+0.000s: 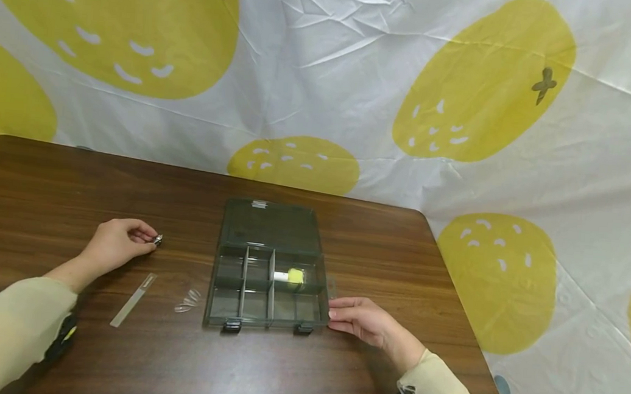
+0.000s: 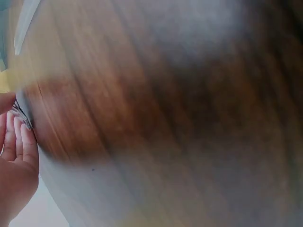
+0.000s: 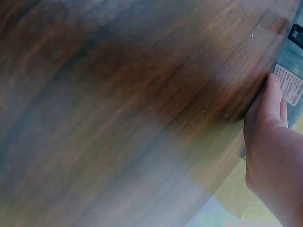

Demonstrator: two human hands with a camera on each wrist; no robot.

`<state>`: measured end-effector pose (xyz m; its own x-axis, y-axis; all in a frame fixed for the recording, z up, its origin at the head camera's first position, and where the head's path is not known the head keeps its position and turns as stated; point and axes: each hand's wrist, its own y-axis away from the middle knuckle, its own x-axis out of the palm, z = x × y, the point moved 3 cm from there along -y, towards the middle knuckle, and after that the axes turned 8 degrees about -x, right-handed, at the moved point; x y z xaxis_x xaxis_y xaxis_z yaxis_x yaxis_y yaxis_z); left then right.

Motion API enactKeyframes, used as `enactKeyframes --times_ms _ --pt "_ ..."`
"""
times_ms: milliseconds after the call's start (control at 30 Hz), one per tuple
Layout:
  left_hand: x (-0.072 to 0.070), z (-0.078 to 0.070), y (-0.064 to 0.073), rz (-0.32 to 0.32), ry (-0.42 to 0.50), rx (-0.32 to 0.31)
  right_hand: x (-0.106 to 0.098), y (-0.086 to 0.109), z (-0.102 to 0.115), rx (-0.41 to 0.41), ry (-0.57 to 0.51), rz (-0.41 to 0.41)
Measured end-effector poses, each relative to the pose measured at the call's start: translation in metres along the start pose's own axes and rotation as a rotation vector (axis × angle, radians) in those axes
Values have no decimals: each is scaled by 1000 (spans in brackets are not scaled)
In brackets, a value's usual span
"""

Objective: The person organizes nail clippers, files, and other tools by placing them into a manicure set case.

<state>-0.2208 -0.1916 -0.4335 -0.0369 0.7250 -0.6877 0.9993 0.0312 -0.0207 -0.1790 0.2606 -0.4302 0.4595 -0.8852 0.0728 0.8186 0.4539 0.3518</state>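
Observation:
A translucent dark grey compartment box (image 1: 256,324) lies on the table with its lid (image 1: 269,225) laid back away from the person. In its far right compartment is a small item with a white end and a yellow block (image 1: 296,275). The right hand (image 1: 364,321) has its fingertips at the box's right side; in the right wrist view the fingers lie against the wall near a white printed label (image 3: 289,85). Left of the box, the left hand (image 1: 120,242) pinches a small shiny metal thing (image 1: 158,240) low over the table; its kind is unclear.
A pale flat strip, like a nail file (image 1: 133,300), lies between the left forearm and the box. Several small clear curved pieces (image 1: 188,301) lie beside the box. Behind the brown wooden table (image 1: 172,358) hangs a white sheet with yellow fruit shapes (image 1: 488,81).

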Motion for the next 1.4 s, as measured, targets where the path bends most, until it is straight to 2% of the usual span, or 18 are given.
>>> enactKeyframes --times_ms 300,667,867,1133,1400 --pt "-5 -8 2 22 27 0 0 0 -1 0 -6 -4" --pt "-6 -19 -2 36 75 12 0 0 0 6 7 -4" --pt "-5 -32 -2 72 113 17 0 0 1 4 18 2" --pt "6 -55 -9 98 153 20 -1 0 0 9 21 -1" --pt "21 -75 -16 118 173 76 -1 -1 -1 7 2 -4"
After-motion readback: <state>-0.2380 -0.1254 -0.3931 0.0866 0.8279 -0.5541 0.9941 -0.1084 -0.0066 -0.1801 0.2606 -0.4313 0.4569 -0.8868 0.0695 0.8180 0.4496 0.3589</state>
